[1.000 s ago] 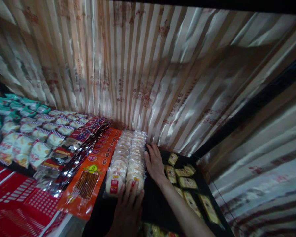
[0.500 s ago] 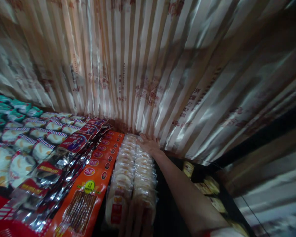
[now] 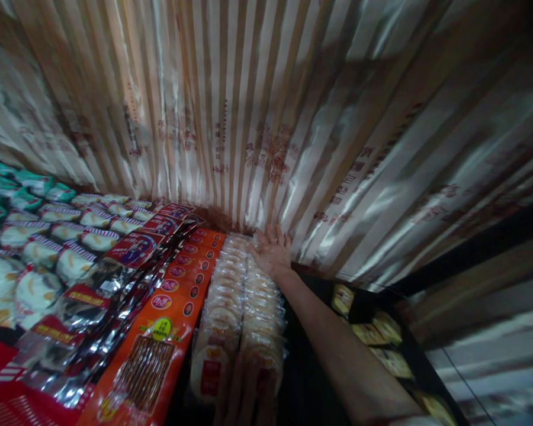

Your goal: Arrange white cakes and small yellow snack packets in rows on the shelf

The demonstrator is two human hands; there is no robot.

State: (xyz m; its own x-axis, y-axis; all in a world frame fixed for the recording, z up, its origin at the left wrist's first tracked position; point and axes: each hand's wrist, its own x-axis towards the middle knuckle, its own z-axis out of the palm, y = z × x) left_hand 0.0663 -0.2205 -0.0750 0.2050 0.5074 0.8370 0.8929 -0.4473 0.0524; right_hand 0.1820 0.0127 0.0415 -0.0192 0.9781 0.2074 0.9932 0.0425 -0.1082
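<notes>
Two side-by-side rows of round, flat crackers or cakes in clear wrappers, the left row (image 3: 224, 296) and the right row (image 3: 263, 313), stand on edge, running back to the curtain. My right hand (image 3: 272, 251) reaches to the far end of the right row. Its fingers are spread and rest by the last packs, close to the curtain. At the bottom, my left hand (image 3: 242, 390) shows only as dim, outstretched fingers against the front packs of both rows. The rest of that hand is out of frame.
Orange snack packets (image 3: 160, 325) lie left of the rows, beside dark red shiny packets (image 3: 133, 248). Farther left are white bags (image 3: 39, 251), green bags (image 3: 31, 180) and a red basket (image 3: 22, 408). Small yellow packs (image 3: 384, 328) lie right. A striped curtain (image 3: 249, 118) hangs behind.
My right hand has shifted slightly right and up at the far end of the right row, its fingers more spread. The view has moved a little. The rows look the same.
</notes>
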